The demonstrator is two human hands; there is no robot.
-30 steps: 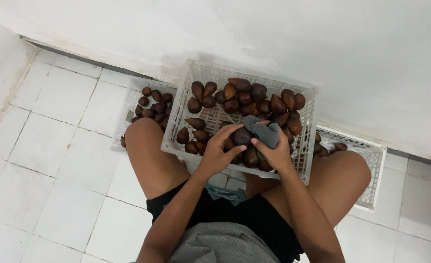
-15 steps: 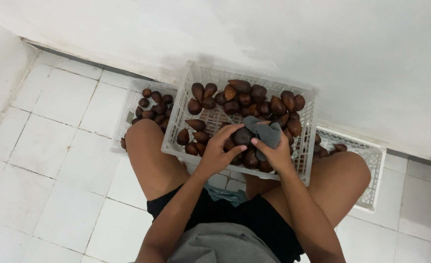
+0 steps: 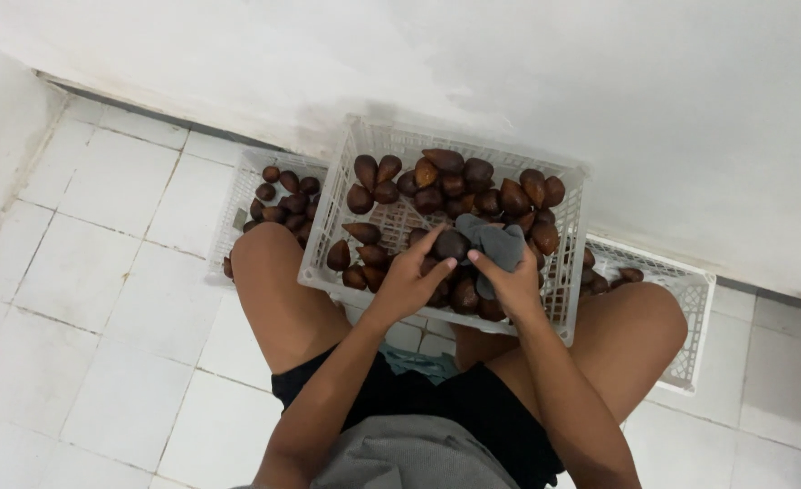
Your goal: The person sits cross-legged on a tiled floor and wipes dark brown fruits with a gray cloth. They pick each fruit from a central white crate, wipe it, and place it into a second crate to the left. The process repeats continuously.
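Note:
A white plastic crate (image 3: 328, 249) rests across my knees, holding several dark brown scaly fruits (image 3: 446, 177). My left hand (image 3: 409, 281) grips one such fruit (image 3: 451, 244) over the crate's middle. Touching that fruit from the right, my right hand (image 3: 513, 281) clutches a grey cloth (image 3: 495, 243). Both hands hover just above the other fruits in the crate.
Two more white crates sit on the tiled floor: one at the left (image 3: 237, 204) with several fruits, one at the right (image 3: 690, 299) with a few. A white wall (image 3: 599, 91) rises right behind them. My bare knees flank the middle crate.
The hands stay in the same spot over the crate. My right hand's cloth has shifted slightly against the held fruit.

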